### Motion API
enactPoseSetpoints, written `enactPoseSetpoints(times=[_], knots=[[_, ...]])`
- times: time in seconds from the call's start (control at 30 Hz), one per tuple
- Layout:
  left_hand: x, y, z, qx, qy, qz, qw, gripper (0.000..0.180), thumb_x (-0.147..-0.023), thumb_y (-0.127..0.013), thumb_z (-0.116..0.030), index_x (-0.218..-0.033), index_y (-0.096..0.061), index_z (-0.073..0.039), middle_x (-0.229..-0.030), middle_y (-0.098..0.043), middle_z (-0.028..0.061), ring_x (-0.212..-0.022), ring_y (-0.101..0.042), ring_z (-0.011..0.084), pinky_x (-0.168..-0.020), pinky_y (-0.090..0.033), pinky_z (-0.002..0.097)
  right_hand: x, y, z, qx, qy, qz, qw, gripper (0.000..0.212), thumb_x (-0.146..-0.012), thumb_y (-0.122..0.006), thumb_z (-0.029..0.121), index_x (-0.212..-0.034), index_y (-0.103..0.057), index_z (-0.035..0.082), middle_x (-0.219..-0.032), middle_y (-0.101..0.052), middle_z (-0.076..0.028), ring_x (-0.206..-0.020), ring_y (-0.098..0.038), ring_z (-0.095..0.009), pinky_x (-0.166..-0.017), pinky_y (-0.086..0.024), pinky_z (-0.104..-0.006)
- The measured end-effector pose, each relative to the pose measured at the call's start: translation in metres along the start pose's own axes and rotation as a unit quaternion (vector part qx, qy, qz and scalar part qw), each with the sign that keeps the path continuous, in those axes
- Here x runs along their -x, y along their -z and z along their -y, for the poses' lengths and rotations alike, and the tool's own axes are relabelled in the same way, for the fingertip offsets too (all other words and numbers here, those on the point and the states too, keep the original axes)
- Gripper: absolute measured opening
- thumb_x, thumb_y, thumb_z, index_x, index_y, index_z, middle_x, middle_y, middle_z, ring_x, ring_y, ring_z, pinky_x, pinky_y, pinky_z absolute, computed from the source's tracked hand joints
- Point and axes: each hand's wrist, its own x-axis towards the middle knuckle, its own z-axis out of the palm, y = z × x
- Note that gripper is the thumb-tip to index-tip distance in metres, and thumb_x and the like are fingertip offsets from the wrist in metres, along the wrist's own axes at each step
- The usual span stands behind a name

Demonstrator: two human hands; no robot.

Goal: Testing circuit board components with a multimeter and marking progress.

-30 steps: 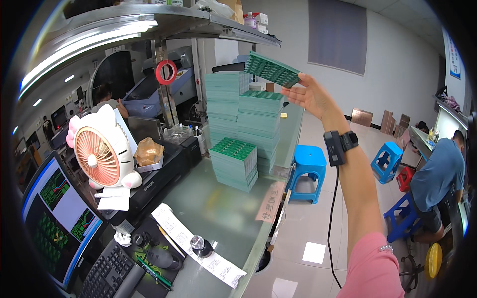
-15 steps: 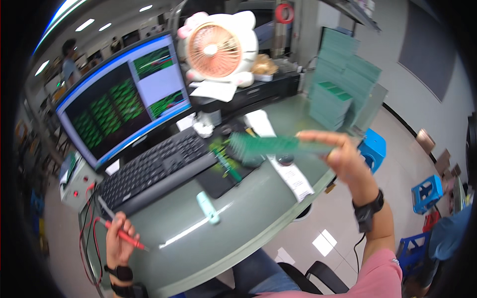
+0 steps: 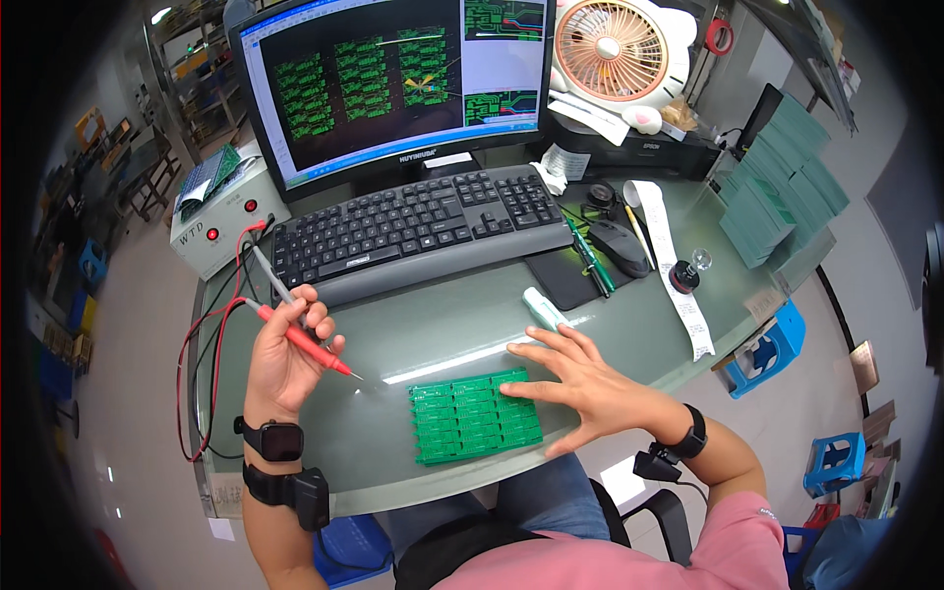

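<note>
A green circuit board panel (image 3: 472, 418), divided into rows of small boards, lies flat on the glass-topped table near its front edge. My right hand (image 3: 590, 393) is spread open at the panel's right end, one fingertip over its upper right corner; whether it touches I cannot tell. To the left, my left hand (image 3: 285, 349) is closed around a red test probe (image 3: 313, 347), whose metal tip points toward the panel without touching it. A grey test probe (image 3: 272, 272) is held in the same hand, pointing up and away; its tip is not clear.
Behind are a black keyboard (image 3: 423, 231), a monitor (image 3: 393, 88) and a white box with red knobs (image 3: 231, 211), where the red lead plugs in. A pale turquoise marker (image 3: 543, 309), green pens (image 3: 593, 261), mouse (image 3: 621, 246) and paper strip (image 3: 671, 256) lie rightward. Stacked green boards (image 3: 777, 197) stand far right.
The panel, held up in my right hand before, now lies on the table, and that hand has opened. My left hand keeps the probes. The head view has turned.
</note>
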Motion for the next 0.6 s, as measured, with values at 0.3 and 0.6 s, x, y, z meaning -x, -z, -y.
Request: enactPoseSetpoints(times=[0.3, 0.6], knots=[[-0.007, -0.009, 0.011, -0.038, 0.009, -0.02, 0.999, 0.012, -0.096, -0.049, -0.019, -0.103, -0.052, -0.009, -0.076, -0.05, -0.0007, -0.071, -0.054, 0.0112, -0.069, -0.052, 0.0348, -0.019, -0.011, 0.01, 0.031, 0.012, -0.029, 0.999, 0.094, -0.062, -0.077, 0.052, -0.139, -0.041, 0.01, -0.134, -0.045, -0.015, -0.13, -0.039, -0.031, -0.11, -0.019, -0.0563], [-0.002, 0.002, 0.018, -0.038, -0.007, -0.037, 0.999, 0.012, -0.099, -0.046, -0.019, -0.106, -0.047, -0.01, -0.075, -0.048, -0.0009, -0.069, -0.056, 0.0093, -0.063, -0.059, 0.0326, -0.027, -0.022, 0.003, -0.022, 0.063, -0.116, 0.991, 0.075, -0.056, -0.079, 0.037, -0.12, -0.056, 0.004, -0.115, -0.055, -0.016, -0.117, -0.049, -0.029, -0.111, -0.021, -0.055]])
